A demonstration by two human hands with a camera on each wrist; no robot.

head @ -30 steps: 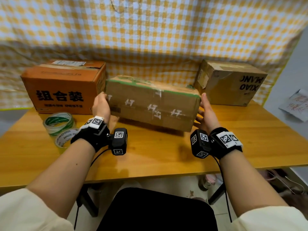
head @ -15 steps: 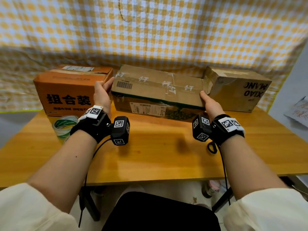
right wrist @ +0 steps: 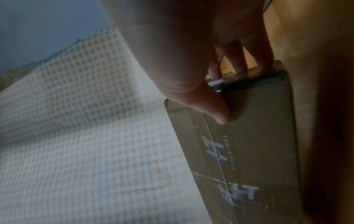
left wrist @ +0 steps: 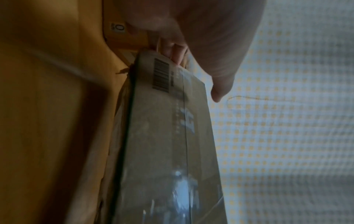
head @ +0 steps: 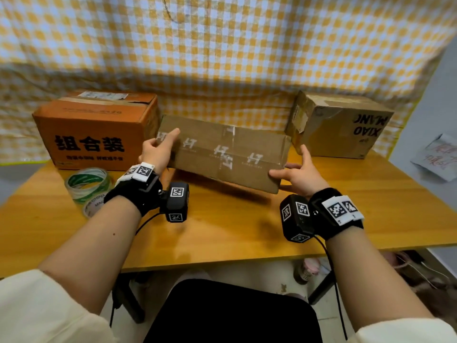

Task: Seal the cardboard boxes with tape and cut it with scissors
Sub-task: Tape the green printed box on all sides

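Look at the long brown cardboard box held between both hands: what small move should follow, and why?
Probably lower the long brown cardboard box flat onto the wooden table. The left hand and right hand hold its ends, its near edge is tilted up above a shadow, and the green-printed tape roll waits untouched.
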